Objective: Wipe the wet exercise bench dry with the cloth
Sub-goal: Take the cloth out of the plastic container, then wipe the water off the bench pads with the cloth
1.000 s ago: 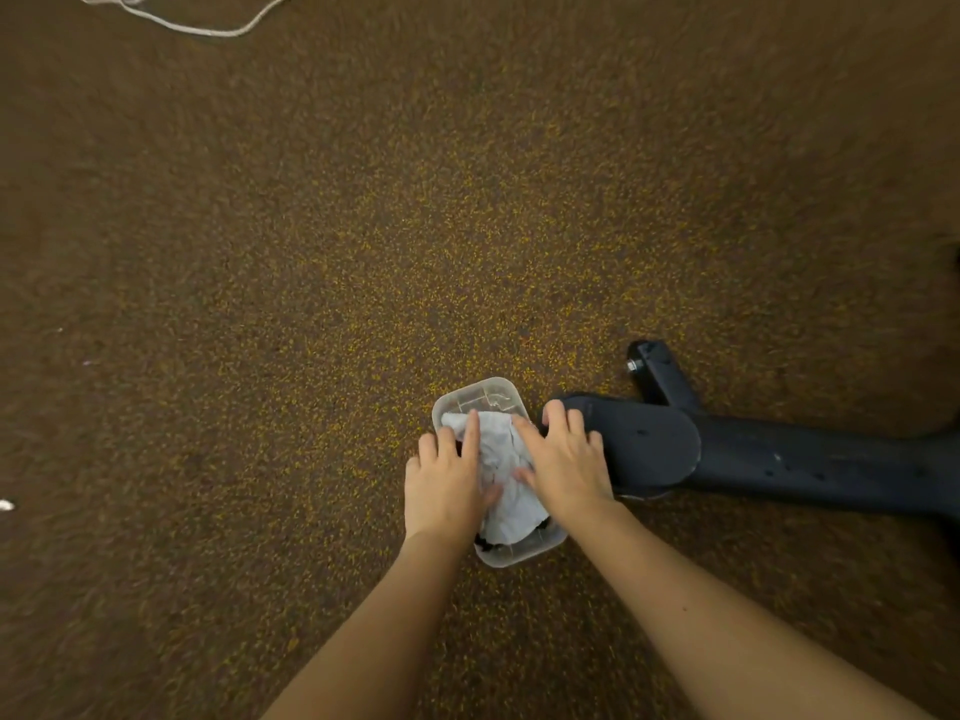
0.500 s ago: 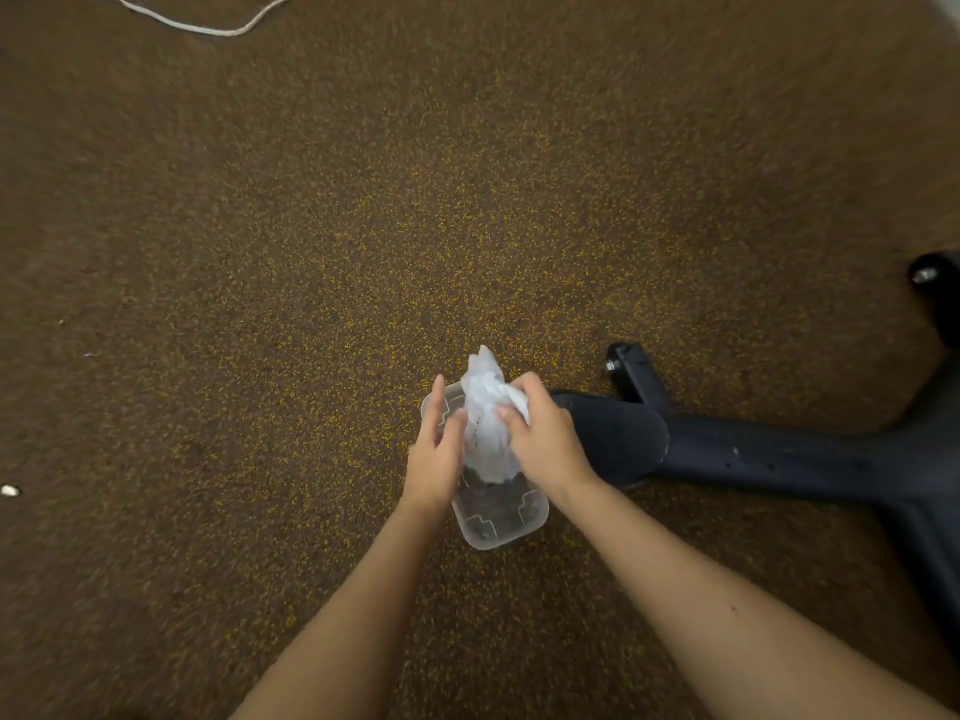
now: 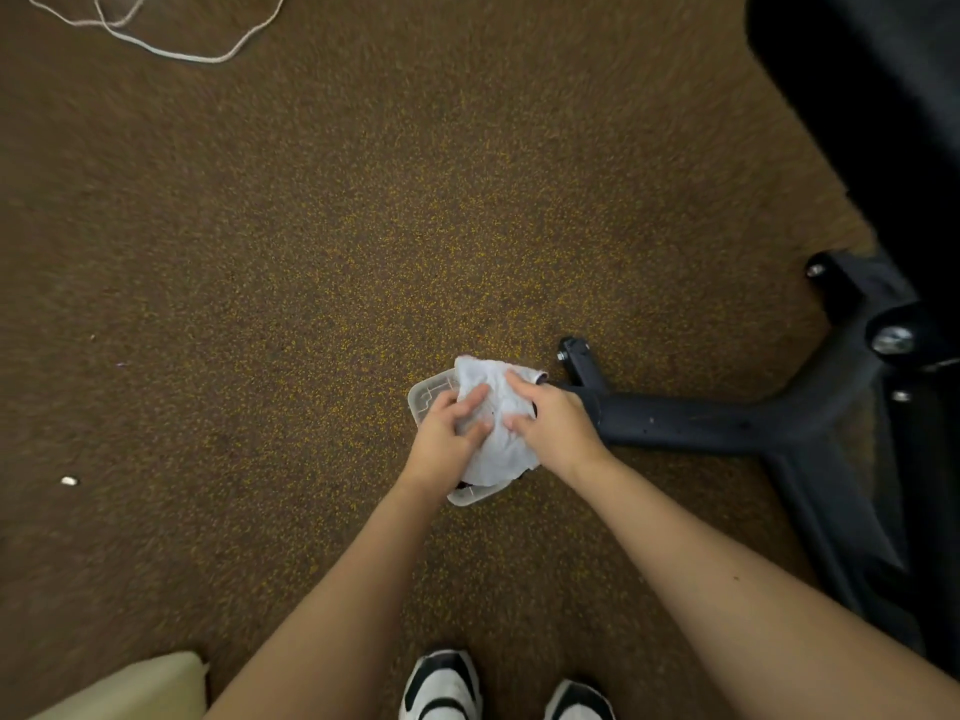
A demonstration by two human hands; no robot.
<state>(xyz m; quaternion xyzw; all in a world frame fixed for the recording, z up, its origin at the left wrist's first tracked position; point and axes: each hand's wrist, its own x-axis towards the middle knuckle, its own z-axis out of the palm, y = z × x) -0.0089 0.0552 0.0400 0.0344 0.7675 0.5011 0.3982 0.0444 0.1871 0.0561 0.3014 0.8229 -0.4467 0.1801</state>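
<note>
Both hands (image 3: 501, 428) clutching white cloth (image 3: 493, 407) between them, above clear tub (image 3: 427, 398).

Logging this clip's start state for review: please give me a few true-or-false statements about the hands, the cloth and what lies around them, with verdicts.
1. Both hands grip the white cloth. True: the left hand and the right hand each hold it.
2. The cloth is held over a clear plastic container on the floor. True.
3. The cloth is already wiping the bench's padded top. False: it is above the container, beside the black metal bench frame.
4. A red bucket stands next to the container. False: only brown carpet surrounds it on that side.
5. A white cord lies on the carpet far from the hands. True.
</note>
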